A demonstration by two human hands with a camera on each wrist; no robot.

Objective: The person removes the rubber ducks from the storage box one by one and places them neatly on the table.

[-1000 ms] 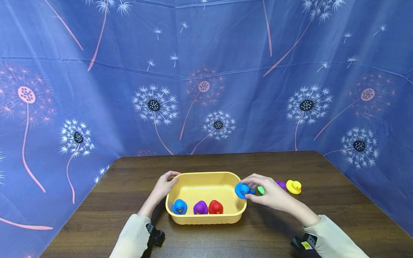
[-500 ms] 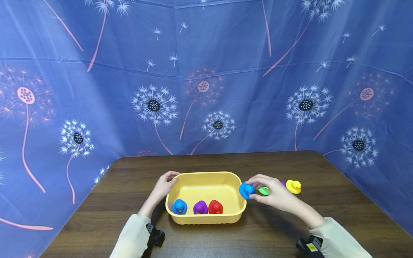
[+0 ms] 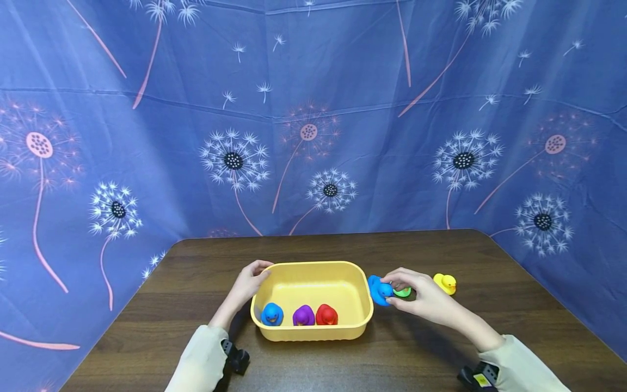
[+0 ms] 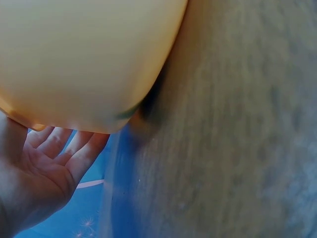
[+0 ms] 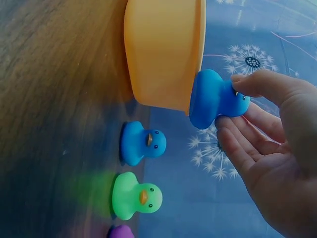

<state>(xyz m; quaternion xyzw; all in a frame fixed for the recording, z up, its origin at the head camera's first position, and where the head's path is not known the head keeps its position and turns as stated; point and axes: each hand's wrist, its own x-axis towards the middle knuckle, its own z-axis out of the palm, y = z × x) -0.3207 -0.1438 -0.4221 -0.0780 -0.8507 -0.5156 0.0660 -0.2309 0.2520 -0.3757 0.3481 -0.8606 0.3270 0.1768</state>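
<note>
My left hand [image 3: 251, 283] holds the far left corner of a yellow plastic tub [image 3: 313, 332], thumb at the rim and fingers along the outside. A blue rubber duck [image 3: 379, 290] is pinched by the head between the thumb and fingers of my right hand [image 3: 431, 299], just outside the tub's right rim. In the right wrist view this duck [image 5: 208, 99] is off the table, close to the tub's edge. Inside the tub, along its near side, sit a blue duck [image 3: 272, 314], a purple duck [image 3: 303, 315] and a red duck [image 3: 326, 314].
Right of the tub, a second blue duck [image 5: 138, 144], a green duck [image 5: 131, 196] and a partly cut-off purple duck [image 5: 120, 232] stand in a row on the wooden table [image 3: 313, 370]. A yellow duck [image 3: 445, 283] stands farther right. Blue dandelion-print cloth [image 3: 313, 81] hangs behind.
My right hand has moved right with the blue duck, from over the tub's right rim to just outside it. The purple duck on the table is now hidden in the head view. My left hand stays put.
</note>
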